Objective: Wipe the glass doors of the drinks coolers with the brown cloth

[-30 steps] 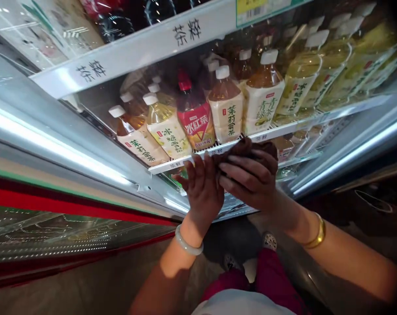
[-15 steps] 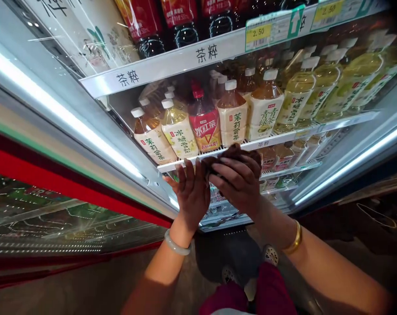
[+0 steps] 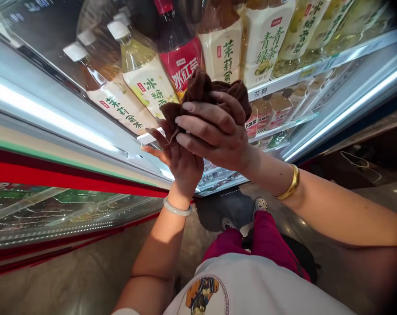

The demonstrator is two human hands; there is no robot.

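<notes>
As the right hand (image 3: 216, 131) clutches brown cloth (image 3: 198, 87), bunched beneath and beyond it, left hand (image 3: 185, 164) splayed below.

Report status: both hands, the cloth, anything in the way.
Right hand gripping bunched brown cloth. Left hand at its lower edge, partly overlapped by the right. Cloth partly blocks view of red-labelled bottle.

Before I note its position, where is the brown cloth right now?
In the head view, the brown cloth is just above centre, bunched in the right hand, with the left hand just below and the red-labelled bottle behind.
</notes>
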